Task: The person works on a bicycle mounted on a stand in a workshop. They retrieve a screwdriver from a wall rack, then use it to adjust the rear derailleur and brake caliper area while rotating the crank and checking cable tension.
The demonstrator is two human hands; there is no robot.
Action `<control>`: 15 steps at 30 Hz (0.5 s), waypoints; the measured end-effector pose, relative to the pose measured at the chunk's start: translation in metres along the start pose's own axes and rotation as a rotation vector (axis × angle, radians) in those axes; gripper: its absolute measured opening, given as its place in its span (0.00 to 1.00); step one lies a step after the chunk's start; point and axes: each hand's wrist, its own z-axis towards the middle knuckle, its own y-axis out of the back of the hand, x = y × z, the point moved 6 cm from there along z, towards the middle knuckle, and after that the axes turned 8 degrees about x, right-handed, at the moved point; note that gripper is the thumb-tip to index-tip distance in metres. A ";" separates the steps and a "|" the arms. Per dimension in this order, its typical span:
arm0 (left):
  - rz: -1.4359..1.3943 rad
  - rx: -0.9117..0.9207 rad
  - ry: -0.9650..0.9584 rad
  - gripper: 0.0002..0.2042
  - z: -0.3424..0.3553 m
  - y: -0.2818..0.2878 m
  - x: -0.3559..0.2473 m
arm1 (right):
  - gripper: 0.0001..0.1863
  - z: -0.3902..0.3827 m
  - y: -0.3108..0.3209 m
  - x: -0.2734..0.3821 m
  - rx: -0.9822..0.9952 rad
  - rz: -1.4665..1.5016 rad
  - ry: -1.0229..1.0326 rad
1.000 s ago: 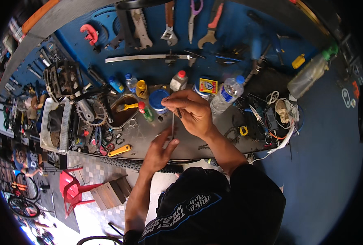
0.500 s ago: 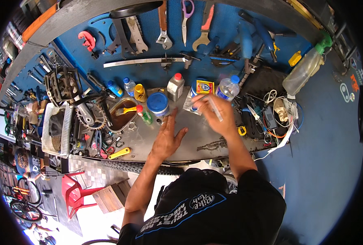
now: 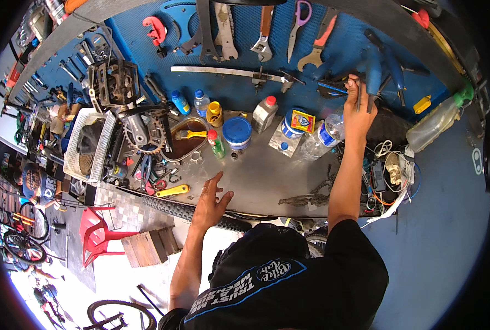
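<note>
1. Now the right hand [image 3: 357,113] is raised past the tabletop's back edge, toward its right corner, with fingers bent beside a thin dark rod [image 3: 358,94]; whether they grip it cannot be told
2. That rod lies along the fingers, in front of the blue tool board [image 3: 223,91], just beside a blue-handled tool [image 3: 373,71]
3. The person's left hand [image 3: 208,204] is open, fingers loosely spread, at the middle of the tabletop's [image 3: 256,176] front edge; whether it touches the surface is unclear
4. Near the right hand, toward the back edge, stands a clear bottle [image 3: 326,135] with a blue label, and left of it a tub [image 3: 292,127] with a yellow packet [image 3: 303,120] on top
5. Nearer the back edge than the left hand are a blue-lidded tub [image 3: 237,132] and a small green bottle [image 3: 216,146] with a red cap
6. A yellow lever [image 3: 173,191] lies by the front edge, left of the left hand, and a dark chain [image 3: 305,199] lies toward the front right corner
7. Cables [image 3: 402,190] crowd the right end, and a white basket [image 3: 95,165] sits at the left end
</note>
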 end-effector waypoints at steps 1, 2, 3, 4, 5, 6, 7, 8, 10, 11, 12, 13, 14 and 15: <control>-0.009 0.004 0.002 0.33 -0.001 0.000 0.002 | 0.10 0.000 -0.002 0.001 -0.026 -0.028 0.084; -0.015 -0.006 0.014 0.33 -0.004 0.002 0.005 | 0.09 0.005 -0.008 0.008 0.088 -0.029 -0.091; -0.023 -0.016 0.022 0.32 -0.007 0.004 0.008 | 0.09 0.005 -0.012 0.010 0.108 -0.062 -0.085; -0.035 -0.005 0.019 0.31 -0.008 0.003 0.009 | 0.09 0.007 -0.013 0.004 0.128 -0.093 -0.079; -0.040 -0.008 0.027 0.31 -0.009 0.004 0.010 | 0.09 0.007 -0.020 -0.001 0.150 -0.106 -0.073; -0.045 -0.021 0.045 0.30 -0.012 0.006 0.012 | 0.10 0.008 -0.021 -0.001 0.164 -0.160 -0.113; -0.019 -0.034 0.021 0.28 -0.013 0.008 0.013 | 0.11 0.010 -0.022 0.000 0.187 -0.205 -0.150; -0.007 -0.014 0.019 0.28 -0.015 0.009 0.011 | 0.12 0.011 -0.023 -0.002 0.180 -0.242 -0.124; -0.017 0.030 0.002 0.28 -0.013 0.007 0.014 | 0.13 0.018 -0.019 -0.004 0.181 -0.345 -0.138; -0.027 0.043 -0.001 0.27 -0.014 0.007 0.019 | 0.14 0.017 -0.023 -0.004 0.194 -0.391 -0.182; -0.038 0.052 0.008 0.27 -0.016 0.009 0.015 | 0.14 0.017 -0.026 -0.006 0.157 -0.431 -0.146; -0.030 0.051 0.005 0.26 -0.019 0.010 0.017 | 0.15 0.016 -0.030 -0.007 0.118 -0.471 -0.113; -0.023 0.051 0.002 0.26 -0.022 0.011 0.020 | 0.15 0.016 -0.039 -0.009 0.195 -0.506 -0.191; -0.018 0.061 -0.007 0.26 -0.024 0.012 0.022 | 0.16 0.018 -0.043 -0.011 0.271 -0.552 -0.269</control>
